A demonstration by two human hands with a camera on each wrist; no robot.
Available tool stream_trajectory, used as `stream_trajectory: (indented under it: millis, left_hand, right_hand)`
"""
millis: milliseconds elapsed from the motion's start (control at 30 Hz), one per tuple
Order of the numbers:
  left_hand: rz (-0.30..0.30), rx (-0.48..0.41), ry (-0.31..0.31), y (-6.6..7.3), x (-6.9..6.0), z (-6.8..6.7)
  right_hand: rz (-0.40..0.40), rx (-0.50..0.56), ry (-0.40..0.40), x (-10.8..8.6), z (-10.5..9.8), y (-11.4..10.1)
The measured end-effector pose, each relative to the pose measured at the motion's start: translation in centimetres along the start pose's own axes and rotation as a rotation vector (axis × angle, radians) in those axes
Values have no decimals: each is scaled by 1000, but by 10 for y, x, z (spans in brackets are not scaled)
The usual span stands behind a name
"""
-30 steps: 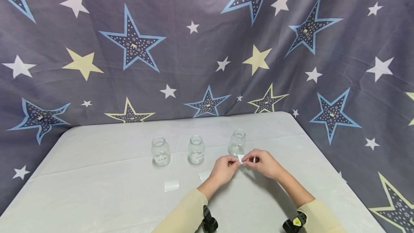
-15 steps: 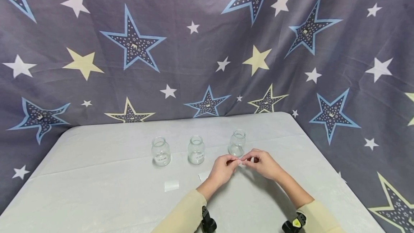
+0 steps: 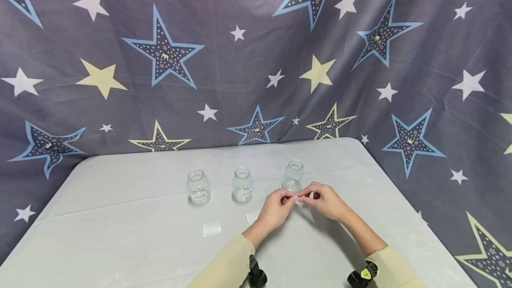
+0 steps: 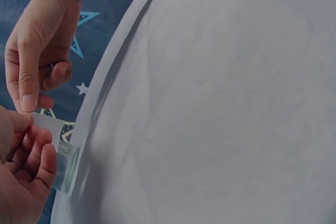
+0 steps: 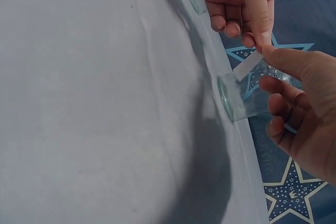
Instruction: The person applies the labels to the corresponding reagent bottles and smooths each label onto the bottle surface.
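Observation:
Both hands meet at the fingertips just in front of the right-hand glass jar (image 3: pixel 294 175). Between thumb and fingers, my left hand (image 3: pixel 275 209) pinches a small white label (image 4: pixel 50 125). My right hand (image 3: pixel 326 202) pinches at the same edge, its thumb and fingertip touching the left fingertips. In the head view the fingers hide nearly all of this label; in the right wrist view it shows as a narrow white strip (image 5: pixel 247 66) before the jar. This jar stands upright, with no label visible on it.
Two more glass jars, the left one (image 3: pixel 198 186) and the middle one (image 3: pixel 242 184), stand upright with printed labels low on their fronts. White paper pieces lie on the white-covered table (image 3: pixel 120 234): one piece (image 3: pixel 212 229) in front, another (image 3: pixel 252 217) by the left wrist.
A second ago the white label showed upright between the fingertips in the head view; now it is tilted out of sight there and the fingertips are closer together. The jars have not moved.

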State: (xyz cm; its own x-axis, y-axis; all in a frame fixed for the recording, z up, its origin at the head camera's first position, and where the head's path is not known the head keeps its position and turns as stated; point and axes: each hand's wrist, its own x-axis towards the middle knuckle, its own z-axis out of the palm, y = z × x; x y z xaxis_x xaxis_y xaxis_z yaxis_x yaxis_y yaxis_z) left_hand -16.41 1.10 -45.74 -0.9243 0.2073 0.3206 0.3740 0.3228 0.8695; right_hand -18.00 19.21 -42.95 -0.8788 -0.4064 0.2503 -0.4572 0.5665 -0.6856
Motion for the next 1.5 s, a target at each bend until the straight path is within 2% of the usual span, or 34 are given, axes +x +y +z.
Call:
stream_trajectory:
  millis: [67,167,333,433,500,733,1000,1167,1367,1500]
  left_hand:
    - [-4,2,1,0,0,0]
    - [-75,-14,-15,0,3,0]
    - [-136,-25,-26,2,5,-1]
    - [-140,-28,-19,3,5,-1]
    - [-139,-31,-14,3,5,-1]
    - [-162,-56,6,4,5,0]
    - [-194,-14,7,3,5,3]
    - [-203,-8,-4,3,4,4]
    - [-225,-19,-9,3,3,5]
    - [-230,-25,-9,4,3,6]
  right_hand:
    - [5,10,5,0,0,0]
    - [19,33,11,1,0,1]
    - [77,52,6,0,-3,-11]
    - [113,48,7,1,-3,-11]
    - [109,49,19,3,-1,-1]
    - [144,86,43,2,0,0]
    - [164,157,82,-1,-11,-26]
    - [227,203,114,-3,-16,-31]
    - [256,249,175,-2,-19,-25]
    - [294,311,219,-2,-18,-12]
